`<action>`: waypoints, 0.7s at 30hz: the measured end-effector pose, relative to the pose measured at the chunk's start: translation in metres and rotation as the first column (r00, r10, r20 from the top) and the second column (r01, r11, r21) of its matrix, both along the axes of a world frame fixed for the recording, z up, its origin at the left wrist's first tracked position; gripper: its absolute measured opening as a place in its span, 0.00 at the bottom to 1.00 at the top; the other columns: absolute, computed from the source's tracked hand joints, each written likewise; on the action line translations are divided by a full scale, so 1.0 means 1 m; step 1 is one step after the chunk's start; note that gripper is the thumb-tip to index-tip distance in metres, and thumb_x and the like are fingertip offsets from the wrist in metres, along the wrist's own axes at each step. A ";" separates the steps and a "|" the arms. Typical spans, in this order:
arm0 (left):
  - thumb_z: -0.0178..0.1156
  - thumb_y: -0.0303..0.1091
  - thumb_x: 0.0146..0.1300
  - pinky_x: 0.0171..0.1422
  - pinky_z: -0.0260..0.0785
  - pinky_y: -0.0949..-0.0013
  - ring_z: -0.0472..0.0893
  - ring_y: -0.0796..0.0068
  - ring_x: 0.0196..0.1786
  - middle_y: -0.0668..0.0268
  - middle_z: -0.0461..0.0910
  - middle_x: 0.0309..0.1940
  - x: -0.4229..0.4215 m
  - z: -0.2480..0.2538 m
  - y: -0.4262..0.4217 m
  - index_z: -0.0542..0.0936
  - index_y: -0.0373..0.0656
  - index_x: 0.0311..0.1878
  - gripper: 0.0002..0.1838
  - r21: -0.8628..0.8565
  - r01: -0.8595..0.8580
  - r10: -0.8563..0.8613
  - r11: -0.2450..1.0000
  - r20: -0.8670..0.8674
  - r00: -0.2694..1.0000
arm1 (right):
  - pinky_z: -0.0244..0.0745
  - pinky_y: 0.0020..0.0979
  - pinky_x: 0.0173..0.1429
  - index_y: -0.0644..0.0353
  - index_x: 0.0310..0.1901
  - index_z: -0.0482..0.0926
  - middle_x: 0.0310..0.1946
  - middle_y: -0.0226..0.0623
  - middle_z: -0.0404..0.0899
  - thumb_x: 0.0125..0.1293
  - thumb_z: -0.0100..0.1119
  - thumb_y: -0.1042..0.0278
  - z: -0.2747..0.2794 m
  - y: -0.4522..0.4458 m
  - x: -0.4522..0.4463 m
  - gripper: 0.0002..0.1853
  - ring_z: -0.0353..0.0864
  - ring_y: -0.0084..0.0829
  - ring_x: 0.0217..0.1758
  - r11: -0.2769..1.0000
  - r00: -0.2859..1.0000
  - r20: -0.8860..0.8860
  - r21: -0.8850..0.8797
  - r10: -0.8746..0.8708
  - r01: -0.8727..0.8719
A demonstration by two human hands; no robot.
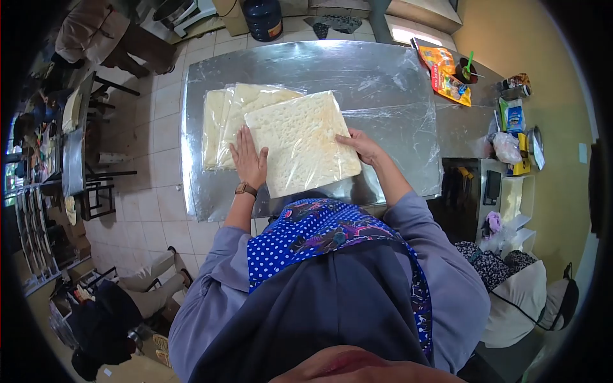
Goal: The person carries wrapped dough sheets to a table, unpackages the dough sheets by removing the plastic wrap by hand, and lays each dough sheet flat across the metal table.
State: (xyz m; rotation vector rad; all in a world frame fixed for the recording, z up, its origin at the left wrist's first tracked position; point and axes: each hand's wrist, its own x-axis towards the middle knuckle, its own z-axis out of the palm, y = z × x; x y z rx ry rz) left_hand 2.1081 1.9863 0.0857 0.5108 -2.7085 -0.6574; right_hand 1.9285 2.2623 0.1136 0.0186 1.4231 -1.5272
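A square, pale, pitted slab in clear plastic lies tilted over the near right part of other wrapped slabs on the metal table. My left hand, with a watch on its wrist, lies flat with fingers spread at the top slab's left edge. At the slab's right edge, my right hand grips it, thumb on top and the other fingers mostly hidden. Clear plastic film spreads over the table's right part.
Orange packets and a dark cup with a green spoon stand at the back right. A blue water jug is behind the table. One person stands at the upper left; another is at the lower left.
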 end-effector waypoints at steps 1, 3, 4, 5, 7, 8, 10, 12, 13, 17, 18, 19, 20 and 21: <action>0.34 0.58 0.71 0.77 0.25 0.46 0.43 0.62 0.78 0.60 0.47 0.76 0.000 -0.002 0.000 0.47 0.42 0.75 0.38 -0.071 -0.016 0.020 0.997 0.051 0.998 | 0.78 0.29 0.47 0.66 0.55 0.74 0.45 0.38 0.81 0.60 0.67 0.64 0.009 0.006 -0.005 0.24 0.83 0.27 0.42 1.000 0.999 -0.037 -0.027 0.004 -0.005; 0.34 0.61 0.70 0.77 0.24 0.46 0.43 0.63 0.78 0.60 0.48 0.76 0.000 -0.005 -0.001 0.48 0.42 0.75 0.39 -0.141 -0.030 0.045 0.990 0.104 0.994 | 0.78 0.29 0.47 0.67 0.54 0.75 0.44 0.38 0.82 0.61 0.67 0.65 0.029 0.017 -0.014 0.22 0.82 0.27 0.42 0.999 0.997 -0.072 -0.052 0.008 -0.012; 0.33 0.62 0.70 0.77 0.23 0.45 0.43 0.64 0.78 0.62 0.47 0.76 0.000 -0.007 -0.001 0.48 0.43 0.75 0.40 -0.148 -0.043 0.062 0.988 0.121 0.991 | 0.78 0.28 0.48 0.68 0.53 0.75 0.43 0.38 0.82 0.61 0.67 0.65 0.036 0.025 -0.021 0.22 0.82 0.26 0.42 1.000 0.994 -0.103 -0.013 -0.024 0.023; 0.33 0.64 0.69 0.77 0.22 0.44 0.43 0.64 0.78 0.63 0.47 0.76 0.000 -0.008 0.000 0.48 0.44 0.75 0.41 -0.153 -0.057 0.078 0.987 0.139 0.987 | 0.78 0.28 0.48 0.68 0.52 0.76 0.43 0.38 0.82 0.61 0.66 0.66 0.045 0.036 -0.028 0.21 0.83 0.26 0.41 0.998 0.989 -0.135 0.027 -0.055 0.059; 0.33 0.64 0.69 0.77 0.21 0.43 0.43 0.65 0.78 0.64 0.47 0.76 0.000 -0.006 0.000 0.48 0.44 0.75 0.41 -0.165 -0.062 0.088 0.984 0.152 0.985 | 0.77 0.28 0.45 0.68 0.50 0.77 0.41 0.37 0.82 0.59 0.67 0.66 0.068 0.062 -0.042 0.20 0.82 0.25 0.40 0.984 0.974 -0.168 0.059 -0.153 0.165; 0.34 0.64 0.69 0.76 0.20 0.43 0.42 0.66 0.78 0.65 0.46 0.76 0.000 -0.004 0.001 0.48 0.45 0.75 0.40 -0.180 -0.069 0.100 0.981 0.169 0.980 | 0.77 0.27 0.43 0.67 0.49 0.78 0.40 0.36 0.83 0.59 0.68 0.65 0.074 0.080 -0.054 0.19 0.82 0.24 0.37 0.978 0.957 -0.245 0.104 -0.153 0.183; 0.34 0.64 0.69 0.76 0.19 0.42 0.42 0.66 0.78 0.65 0.46 0.76 -0.001 -0.002 0.002 0.49 0.46 0.75 0.40 -0.201 -0.070 0.109 0.977 0.187 0.976 | 0.76 0.27 0.40 0.65 0.46 0.79 0.36 0.35 0.83 0.58 0.68 0.65 0.088 0.113 -0.082 0.18 0.81 0.24 0.33 0.965 0.916 -0.388 0.184 -0.104 0.188; 0.35 0.64 0.69 0.75 0.18 0.40 0.42 0.66 0.79 0.65 0.45 0.77 -0.001 -0.002 0.003 0.49 0.47 0.75 0.40 -0.223 -0.068 0.116 0.973 0.211 0.971 | 0.76 0.27 0.39 0.65 0.45 0.80 0.33 0.34 0.83 0.57 0.68 0.64 0.112 0.136 -0.115 0.17 0.81 0.24 0.31 0.941 0.852 -0.523 0.291 0.006 0.172; 0.36 0.64 0.69 0.75 0.18 0.39 0.42 0.66 0.79 0.65 0.45 0.77 -0.002 -0.001 0.004 0.49 0.47 0.75 0.40 -0.224 -0.073 0.122 0.972 0.213 0.969 | 0.76 0.28 0.39 0.65 0.44 0.80 0.32 0.34 0.83 0.57 0.68 0.63 0.130 0.140 -0.132 0.17 0.81 0.24 0.31 0.918 0.809 -0.584 0.356 0.073 0.175; 0.37 0.63 0.69 0.73 0.16 0.34 0.42 0.67 0.79 0.66 0.45 0.77 -0.002 0.002 0.006 0.49 0.47 0.75 0.40 -0.229 -0.077 0.131 0.970 0.230 0.964 | 0.77 0.36 0.43 0.57 0.49 0.81 0.36 0.42 0.84 0.54 0.65 0.59 0.210 0.121 -0.181 0.21 0.85 0.36 0.36 0.507 0.375 -0.610 0.791 0.698 0.342; 0.37 0.63 0.69 0.73 0.16 0.34 0.42 0.67 0.79 0.66 0.45 0.77 -0.002 0.002 0.006 0.49 0.47 0.75 0.40 -0.229 -0.069 0.123 0.971 0.230 0.965 | 0.77 0.39 0.42 0.61 0.46 0.81 0.36 0.47 0.83 0.53 0.64 0.60 0.205 0.116 -0.192 0.19 0.85 0.38 0.38 0.473 0.276 -0.624 0.755 0.731 0.454; 0.38 0.62 0.69 0.72 0.16 0.34 0.42 0.66 0.79 0.66 0.45 0.77 -0.002 0.001 0.007 0.49 0.47 0.75 0.39 -0.239 -0.071 0.127 0.968 0.226 0.966 | 0.77 0.42 0.41 0.64 0.43 0.81 0.36 0.51 0.83 0.53 0.64 0.61 0.197 0.111 -0.204 0.18 0.85 0.39 0.40 0.441 0.176 -0.620 0.702 0.764 0.559; 0.39 0.62 0.69 0.72 0.16 0.33 0.42 0.66 0.79 0.65 0.45 0.77 -0.002 0.001 0.008 0.49 0.47 0.75 0.39 -0.249 -0.075 0.132 0.966 0.221 0.966 | 0.78 0.42 0.41 0.63 0.42 0.81 0.37 0.50 0.83 0.54 0.62 0.64 0.191 0.096 -0.208 0.15 0.84 0.41 0.42 0.370 0.196 -0.566 0.725 0.801 0.581; 0.39 0.62 0.69 0.72 0.16 0.33 0.42 0.66 0.79 0.65 0.45 0.77 -0.002 0.001 0.009 0.49 0.47 0.75 0.39 -0.248 -0.070 0.126 0.966 0.218 0.968 | 0.78 0.43 0.42 0.62 0.41 0.81 0.37 0.49 0.83 0.56 0.60 0.66 0.183 0.079 -0.214 0.13 0.84 0.42 0.44 0.297 0.216 -0.509 0.742 0.834 0.602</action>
